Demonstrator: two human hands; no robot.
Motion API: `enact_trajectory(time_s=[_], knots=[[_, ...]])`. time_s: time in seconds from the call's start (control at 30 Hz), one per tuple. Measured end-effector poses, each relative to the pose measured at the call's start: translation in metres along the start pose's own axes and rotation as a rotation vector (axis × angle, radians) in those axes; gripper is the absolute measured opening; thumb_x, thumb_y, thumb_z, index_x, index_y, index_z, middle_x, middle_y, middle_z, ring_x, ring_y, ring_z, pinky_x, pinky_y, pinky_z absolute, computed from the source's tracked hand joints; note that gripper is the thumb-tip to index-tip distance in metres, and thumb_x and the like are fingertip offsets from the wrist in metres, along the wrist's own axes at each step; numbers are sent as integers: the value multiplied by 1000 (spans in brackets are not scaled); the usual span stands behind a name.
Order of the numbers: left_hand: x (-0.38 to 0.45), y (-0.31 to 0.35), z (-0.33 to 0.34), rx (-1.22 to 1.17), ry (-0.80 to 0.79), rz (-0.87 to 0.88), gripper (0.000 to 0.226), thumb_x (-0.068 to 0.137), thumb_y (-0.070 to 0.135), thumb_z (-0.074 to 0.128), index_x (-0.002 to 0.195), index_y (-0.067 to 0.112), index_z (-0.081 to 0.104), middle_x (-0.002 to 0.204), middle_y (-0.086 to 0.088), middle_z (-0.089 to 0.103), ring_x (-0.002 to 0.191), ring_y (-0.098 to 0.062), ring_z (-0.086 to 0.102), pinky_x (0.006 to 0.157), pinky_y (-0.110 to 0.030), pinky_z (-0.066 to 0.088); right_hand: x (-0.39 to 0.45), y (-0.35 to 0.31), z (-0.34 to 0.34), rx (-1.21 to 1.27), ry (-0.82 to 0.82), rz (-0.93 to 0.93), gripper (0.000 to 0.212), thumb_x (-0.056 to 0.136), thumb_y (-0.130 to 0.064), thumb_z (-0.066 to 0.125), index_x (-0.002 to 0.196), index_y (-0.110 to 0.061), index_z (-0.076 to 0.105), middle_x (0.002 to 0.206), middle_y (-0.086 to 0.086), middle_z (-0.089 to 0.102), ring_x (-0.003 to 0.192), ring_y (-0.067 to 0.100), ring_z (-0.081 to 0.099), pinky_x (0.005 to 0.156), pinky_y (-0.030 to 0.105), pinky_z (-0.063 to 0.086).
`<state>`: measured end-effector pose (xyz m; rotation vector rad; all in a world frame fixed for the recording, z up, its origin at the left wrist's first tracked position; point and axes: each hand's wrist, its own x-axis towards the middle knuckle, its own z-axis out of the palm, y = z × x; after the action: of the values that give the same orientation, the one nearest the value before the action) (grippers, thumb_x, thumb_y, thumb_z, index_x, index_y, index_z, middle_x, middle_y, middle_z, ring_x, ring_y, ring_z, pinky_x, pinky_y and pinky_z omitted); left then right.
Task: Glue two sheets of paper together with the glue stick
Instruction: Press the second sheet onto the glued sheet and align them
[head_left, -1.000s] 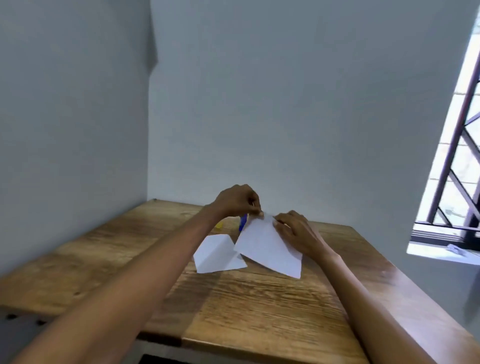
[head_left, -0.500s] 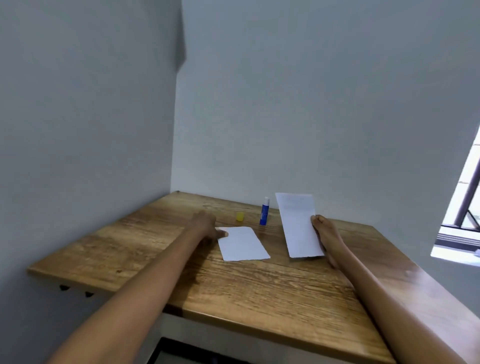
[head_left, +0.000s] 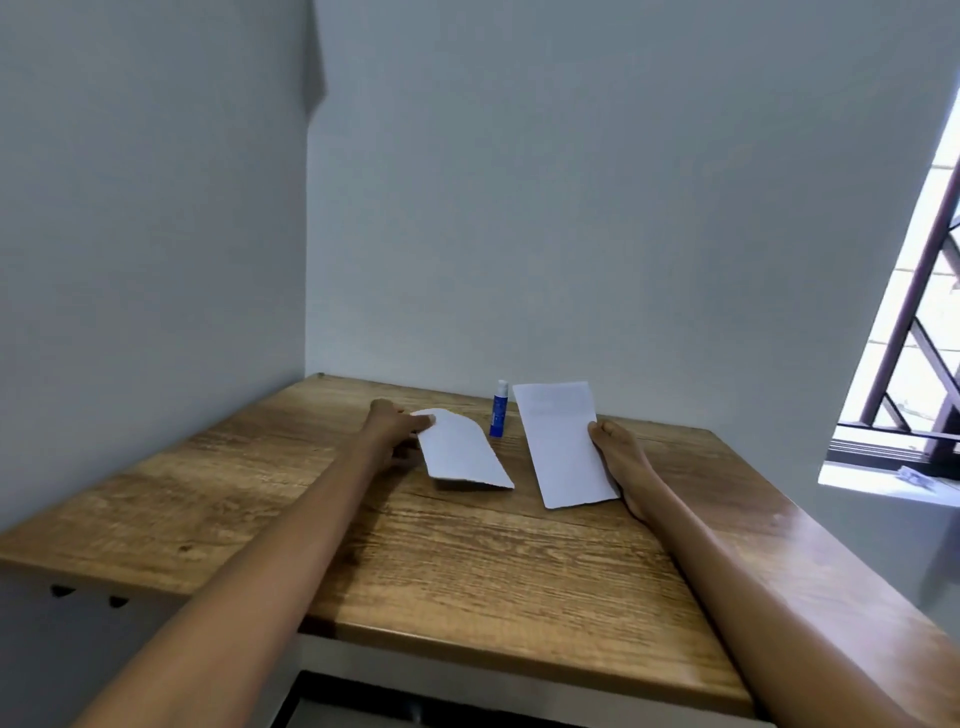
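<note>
Two white paper sheets are on the wooden table (head_left: 467, 561). My left hand (head_left: 392, 431) pinches the far edge of the smaller sheet (head_left: 460, 457) and lifts it, so that the sheet curls up off the wood. My right hand (head_left: 621, 457) holds the right edge of the longer sheet (head_left: 563, 447), which is tilted up toward the wall. A blue glue stick (head_left: 498, 415) with a pale top stands upright between the two sheets, close to the back wall, touched by neither hand.
Grey walls close the table at the back and left. A barred window (head_left: 914, 332) with a white sill is at the right. The table's front edge runs near the bottom of the view.
My left hand has taken hold of the smaller sheet and raised its far end, hiding the yellow cap that lay behind it. The right hand keeps the longer sheet held up.
</note>
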<state>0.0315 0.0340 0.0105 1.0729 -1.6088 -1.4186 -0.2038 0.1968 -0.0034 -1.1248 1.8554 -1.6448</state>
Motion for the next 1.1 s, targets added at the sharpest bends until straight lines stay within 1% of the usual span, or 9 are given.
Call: enact_trajectory(time_s=[0.1, 0.2, 0.3, 0.37, 0.43, 0.57, 0.73, 0.97, 1.1], knots=[[-4, -2, 9, -48, 153, 113, 28, 79, 10, 72, 97, 9, 50, 109, -19, 64, 92, -31, 64, 74, -43, 57, 0, 1, 0, 16, 7, 21, 37, 100, -30, 42, 108, 3, 56, 106, 20, 68, 95, 35, 67, 84, 48, 53], [-5, 4, 18, -138, 205, 256, 35, 77, 12, 74, 102, 15, 50, 105, -11, 63, 87, -25, 64, 60, -31, 53, 4, 3, -2, 56, 17, 49, 34, 99, -30, 43, 108, 0, 57, 103, 17, 69, 90, 32, 69, 70, 43, 59], [-1, 11, 23, -189, 203, 331, 36, 77, 16, 75, 108, 7, 58, 99, -12, 68, 82, -24, 65, 71, -36, 56, 6, -9, -7, 138, 21, 16, 19, 99, -26, 44, 95, -12, 56, 96, 9, 69, 78, 21, 70, 53, 31, 54], [0, 11, 26, -204, 180, 323, 20, 78, 19, 73, 91, 4, 68, 91, -17, 72, 78, -28, 67, 75, -42, 56, 7, -21, -8, 232, 16, -50, 17, 99, -22, 44, 94, -12, 57, 97, 5, 68, 80, 17, 69, 59, 28, 55], [1, 9, 30, -208, 159, 310, 17, 79, 22, 73, 80, 5, 70, 86, -16, 73, 76, -28, 69, 67, -36, 56, 7, -31, -3, 247, -30, -115, 19, 99, -22, 44, 104, -9, 58, 103, 4, 68, 89, 16, 67, 69, 28, 55], [3, 4, 35, -209, 125, 273, 21, 80, 22, 72, 81, 1, 69, 78, -9, 70, 64, -16, 64, 51, -22, 48, 7, -39, 27, 108, -127, -142, 21, 97, -26, 50, 102, -11, 63, 98, 2, 71, 87, 14, 67, 69, 25, 53], [-2, 4, 39, -258, 60, 269, 17, 87, -1, 53, 76, 2, 65, 67, -5, 67, 42, -2, 60, 35, -11, 40, 19, -45, 60, 116, -110, -94, 13, 94, -25, 56, 92, -17, 67, 94, -1, 70, 86, 14, 65, 68, 23, 49], [12, 2, 31, -154, 22, 310, 24, 88, 1, 49, 81, 11, 69, 74, 2, 69, 44, 2, 58, 41, -9, 40, 25, -31, 74, 114, -49, -26, 13, 93, -23, 58, 91, -14, 66, 89, 3, 71, 74, 14, 66, 56, 20, 50], [16, -3, 27, -177, -37, 240, 12, 87, 26, 63, 82, 20, 72, 74, 9, 74, 47, -2, 59, 50, -18, 46, 26, -26, 70, 129, 3, -38, 17, 94, -22, 57, 92, -8, 66, 92, 8, 71, 76, 19, 66, 62, 26, 53]])
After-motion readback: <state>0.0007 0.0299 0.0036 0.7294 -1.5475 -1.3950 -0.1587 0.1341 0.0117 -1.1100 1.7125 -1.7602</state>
